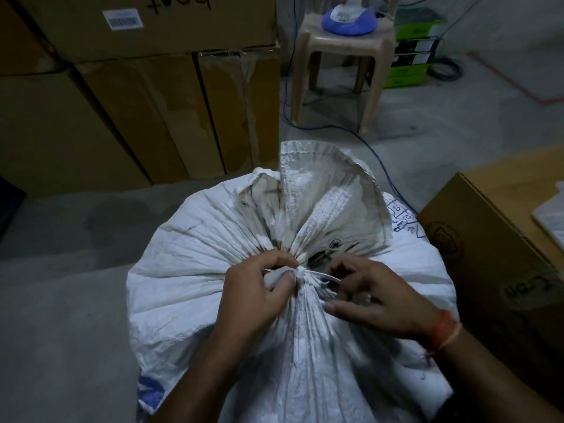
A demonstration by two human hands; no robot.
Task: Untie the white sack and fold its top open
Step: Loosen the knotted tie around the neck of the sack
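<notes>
Standing on the concrete floor (61, 300) btwn cardboard boxes (122, 117), the white sack (189, 270) is seen w/ its neck still bunched & tied. The gathered neck is pinched by the left hand (256, 288); the tie strip (323, 276) is nipped by the right hand (372, 297), fingers curled. A plastic stool (338, 56) is set beyond.

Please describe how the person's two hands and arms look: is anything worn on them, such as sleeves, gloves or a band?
Both hands are bare, with no gloves. The left hand and its forearm show no sleeve, band or watch. The right hand has an orange thread band around the wrist; its forearm is also bare. No ring can be made out in this dim picture.
</notes>
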